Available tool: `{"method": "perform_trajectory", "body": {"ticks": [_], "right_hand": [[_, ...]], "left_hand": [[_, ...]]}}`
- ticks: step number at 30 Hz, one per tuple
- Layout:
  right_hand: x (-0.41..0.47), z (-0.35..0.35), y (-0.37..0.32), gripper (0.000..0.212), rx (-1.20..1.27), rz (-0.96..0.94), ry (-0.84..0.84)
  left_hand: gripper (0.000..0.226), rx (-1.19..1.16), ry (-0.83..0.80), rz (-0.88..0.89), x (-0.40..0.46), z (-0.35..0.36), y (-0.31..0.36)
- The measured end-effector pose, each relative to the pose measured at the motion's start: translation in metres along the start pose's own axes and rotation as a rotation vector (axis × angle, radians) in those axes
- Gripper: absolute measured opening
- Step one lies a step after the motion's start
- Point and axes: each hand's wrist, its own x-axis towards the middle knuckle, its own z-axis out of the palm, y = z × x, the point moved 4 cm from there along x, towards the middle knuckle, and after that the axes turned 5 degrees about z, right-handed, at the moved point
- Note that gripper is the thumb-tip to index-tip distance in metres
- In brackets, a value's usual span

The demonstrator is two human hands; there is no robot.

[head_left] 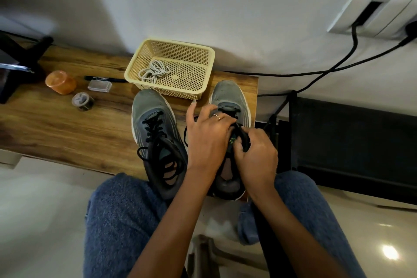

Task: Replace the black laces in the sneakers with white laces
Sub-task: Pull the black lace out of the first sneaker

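**Head view: both hands on the right sneaker, unlacing under way**

Nearest: knees in jeans, both forearms reaching forward onto the worktop (67, 124).

Right hand (257, 153) is curled shut around the tongue and black lace (242, 137) at the collar of the right sneaker (228, 97). Left hand (207, 135) lies over the eyelet rows, fingers bent onto the lace, little finger lifted free; exact pinch hidden under the knuckles.

Key relation: the sneaker's long axis runs near to far, heel at the near worktop edge, toe pointing away. Remaining crossings lie just beyond the left hand's fingertips, toward the toe, so the left hand is nearer to them. My read: the lace needs drawing out toeward, row by row, while the right hand pins the tongue.

Left sneaker (153, 119) sits just beside, parallel, black laces loosened but threaded.

Farther: white laces (153, 71) coiled in the left part of the yellow basket (203, 56), past both toes, untouched. Task looks early.
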Motion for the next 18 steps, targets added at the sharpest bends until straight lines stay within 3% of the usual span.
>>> {"method": "perform_trajectory", "body": {"ticks": [5,11,18], "right_hand": [[-0.001,0.000,0.000,0.021,0.000,0.007,0.001],[-0.002,-0.001,-0.001,0.020,0.021,0.021,0.015],[-0.002,0.000,-0.001,0.021,0.024,0.019,0.012]], "left_hand": [[0.001,0.003,0.064,-0.032,0.001,0.000,0.001],[0.013,-0.044,0.085,-0.144,-0.003,0.002,0.005],[0.012,-0.572,0.478,-0.698,-0.006,-0.022,-0.029]]}}
